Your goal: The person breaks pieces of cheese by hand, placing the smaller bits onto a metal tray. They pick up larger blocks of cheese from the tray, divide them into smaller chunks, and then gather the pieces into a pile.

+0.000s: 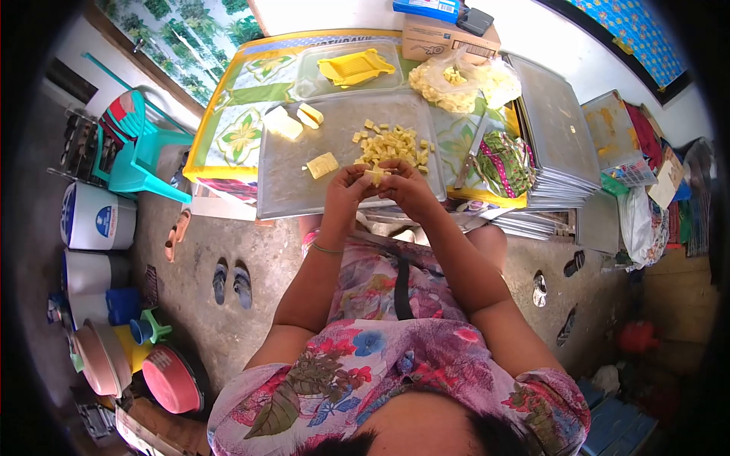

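Over the front edge of a metal tray (293, 178), my left hand (347, 190) and my right hand (408, 188) meet. Between their fingertips is a small pale yellow piece (376, 176), which both pinch. Just beyond my fingers lies a pile of small yellow cubes (391, 144) on the tray. A scored yellow slab (322, 165) rests left of my left hand. Farther back on the tray are a pale block (283, 124) and a yellow block (310, 115). My fingers partly hide the held piece.
A knife (472, 156) and a patterned cloth bundle (503, 163) lie right of the tray. Behind are plastic bags of yellow pieces (445, 83), a yellow tray (356, 68) and a cardboard box (426, 39). Stacked metal trays (555, 114) stand at the right.
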The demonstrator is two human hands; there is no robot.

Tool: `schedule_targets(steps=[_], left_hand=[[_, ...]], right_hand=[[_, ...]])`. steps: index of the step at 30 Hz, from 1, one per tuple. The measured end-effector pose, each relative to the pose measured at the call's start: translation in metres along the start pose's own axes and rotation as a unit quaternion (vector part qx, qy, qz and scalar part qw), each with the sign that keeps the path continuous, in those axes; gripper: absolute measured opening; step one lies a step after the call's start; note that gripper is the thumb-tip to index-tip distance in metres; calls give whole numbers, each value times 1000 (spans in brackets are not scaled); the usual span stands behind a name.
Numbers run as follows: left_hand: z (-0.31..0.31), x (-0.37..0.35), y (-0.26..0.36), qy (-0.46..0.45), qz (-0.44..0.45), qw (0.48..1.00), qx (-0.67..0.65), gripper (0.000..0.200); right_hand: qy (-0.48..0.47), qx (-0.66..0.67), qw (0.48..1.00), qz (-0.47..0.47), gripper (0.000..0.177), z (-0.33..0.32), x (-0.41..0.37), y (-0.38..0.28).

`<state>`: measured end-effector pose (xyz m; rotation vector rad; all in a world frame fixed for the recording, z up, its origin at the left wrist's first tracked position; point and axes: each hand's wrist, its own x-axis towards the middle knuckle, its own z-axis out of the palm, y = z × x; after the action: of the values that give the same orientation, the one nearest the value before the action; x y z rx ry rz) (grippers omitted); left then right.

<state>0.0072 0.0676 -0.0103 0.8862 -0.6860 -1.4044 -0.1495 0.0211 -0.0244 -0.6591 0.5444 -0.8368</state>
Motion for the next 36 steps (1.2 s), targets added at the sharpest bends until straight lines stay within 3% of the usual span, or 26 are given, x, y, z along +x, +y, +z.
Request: schedule_targets(steps=[3,6,12,15,19,22,25,27,32,36], left_hand=[[2,-1,4,12,-10,1000,8,18],[0,-1,-1,19,0,1000,24,18],[5,-6,-4,7,8,1000,7,18],[10,-7,-4,30,-11,999,15,19],[8,-6,-6,34,-21,999,7,21],[4,-4,-10,47,-14,999,15,21],[4,-2,-13,67,11,996,53,21],[4,0,-13,76,35,992,91,21],[0,2,-9,41,15,999,16,19],[-4,5,-4,31,-22,999,-6,17]], right_hand=[[-23,32,999,9,28,2,-3,-3],[26,56,998,20,24,13,-7,-7],[-6,-30,999,-36,26,0,-7,5],[24,-76,996,-49,31,-4,-9,5],[20,-42,998,-50,35,-4,-11,3],[31,-41,999,-14,30,-5,-9,0],[35,52,997,45,26,-2,-4,-1],[22,28,998,43,25,0,1,-1],[-5,-17,1000,-21,23,2,5,6],[-16,-23,1000,-7,25,-1,8,2]])
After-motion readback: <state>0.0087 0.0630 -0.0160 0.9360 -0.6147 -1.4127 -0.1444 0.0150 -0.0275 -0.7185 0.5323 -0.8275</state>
